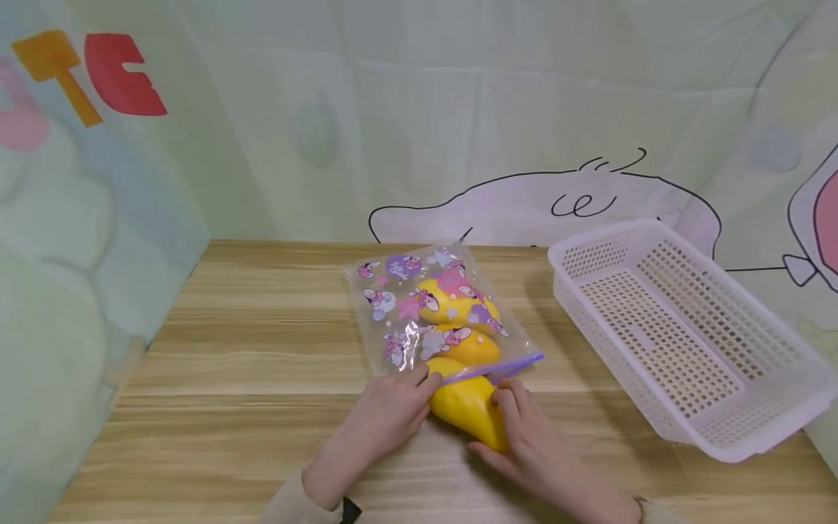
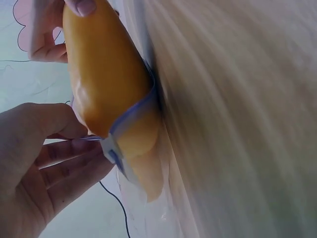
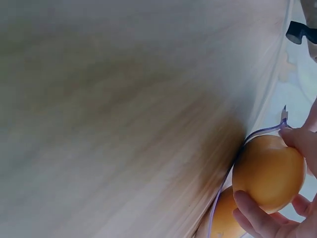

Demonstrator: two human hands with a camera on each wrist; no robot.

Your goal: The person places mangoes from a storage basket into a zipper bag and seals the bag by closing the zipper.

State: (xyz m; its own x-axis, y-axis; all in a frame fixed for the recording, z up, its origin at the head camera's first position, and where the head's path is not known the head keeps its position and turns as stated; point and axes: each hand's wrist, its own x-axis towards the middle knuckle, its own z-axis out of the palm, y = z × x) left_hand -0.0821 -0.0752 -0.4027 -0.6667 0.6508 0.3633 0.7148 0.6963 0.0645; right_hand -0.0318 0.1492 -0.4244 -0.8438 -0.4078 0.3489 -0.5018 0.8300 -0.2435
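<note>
A clear zip bag (image 1: pixel 386 313) with pink and purple cartoon prints lies flat on the table, its purple-edged mouth towards me. Two yellow mangoes (image 1: pixel 458 302) show through the plastic. Another mango (image 1: pixel 468 411) is partly inside the mouth, its near end sticking out. My right hand (image 1: pixel 533 444) grips that outer end, thumb and fingers around it, as the right wrist view also shows. With thumb and fingers, my left hand (image 2: pixel 54 153) pinches the bag's edge at the white zip slider (image 2: pixel 109 148). The zip strip (image 3: pixel 265 131) passes around the mango.
A white perforated plastic basket (image 1: pixel 655 371) stands on the right of the wooden table (image 1: pixel 262 327), with nothing seen inside it. A printed cloth backdrop (image 1: pixel 419 109) rises behind the table and along its sides.
</note>
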